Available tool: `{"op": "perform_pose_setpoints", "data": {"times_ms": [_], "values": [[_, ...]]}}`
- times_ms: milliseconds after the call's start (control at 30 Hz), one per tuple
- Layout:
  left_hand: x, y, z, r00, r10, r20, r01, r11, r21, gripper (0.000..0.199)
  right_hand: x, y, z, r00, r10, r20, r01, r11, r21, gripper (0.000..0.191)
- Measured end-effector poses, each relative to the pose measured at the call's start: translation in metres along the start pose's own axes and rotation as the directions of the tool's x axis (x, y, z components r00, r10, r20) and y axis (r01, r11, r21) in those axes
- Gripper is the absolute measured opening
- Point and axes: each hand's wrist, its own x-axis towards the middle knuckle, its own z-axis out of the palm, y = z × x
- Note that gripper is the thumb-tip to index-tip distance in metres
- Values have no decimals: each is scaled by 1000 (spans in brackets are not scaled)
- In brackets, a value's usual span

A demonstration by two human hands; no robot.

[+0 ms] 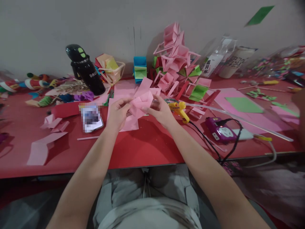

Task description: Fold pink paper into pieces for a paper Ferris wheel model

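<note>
Between my two hands is a folded pink paper piece [142, 102], held up over the red table. My left hand [120, 111] pinches its left side, thumb toward me. On the opposite side, the fingers of my right hand [160, 111] close on its edge. Flat pink paper sheets [131, 124] lie beneath and behind the piece. Just right of my right hand rests a yellow hot glue gun [179, 109], its black cord running toward the table's front edge. Behind the hands rises a pile of pink folded paper shapes [175, 52], with some green ones among them.
To the left stand a black bottle [87, 71] and a phone [91, 117] lying flat. Pink paper strips [45, 144] lie at the front left. A purple power strip [220, 131] with cables and a long clear glue stick [250, 121] occupy the right side.
</note>
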Motion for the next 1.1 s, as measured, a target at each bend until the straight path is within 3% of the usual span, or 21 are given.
{"op": "perform_pose_setpoints", "data": {"times_ms": [167, 300, 533, 833, 933, 1100], "values": [[-1, 1, 2, 998, -60, 4, 60, 997, -39, 29, 1, -1, -1, 998, 58, 23, -58, 998, 29, 44], [-1, 1, 3, 996, -84, -29, 83, 996, -10, 28, 2, 2, -2, 998, 39, -55, -40, 999, -11, 38], [-3, 4, 4, 989, -132, -66, 136, 988, 67, 25, 3, 5, -4, 998, 12, -69, -16, 998, -59, 36], [-4, 3, 4, 985, -167, 50, 150, 958, 246, 19, 2, 7, -6, 995, -98, -22, 92, 976, -198, 28], [-4, -1, 2, 984, -129, 121, 92, 958, 272, 18, 1, 5, -5, 995, -104, 0, 101, 966, -239, 28], [-3, -8, -2, 979, -55, 198, -4, 958, 288, 33, 1, 4, -3, 997, -69, -23, 63, 977, -201, 32]]}}
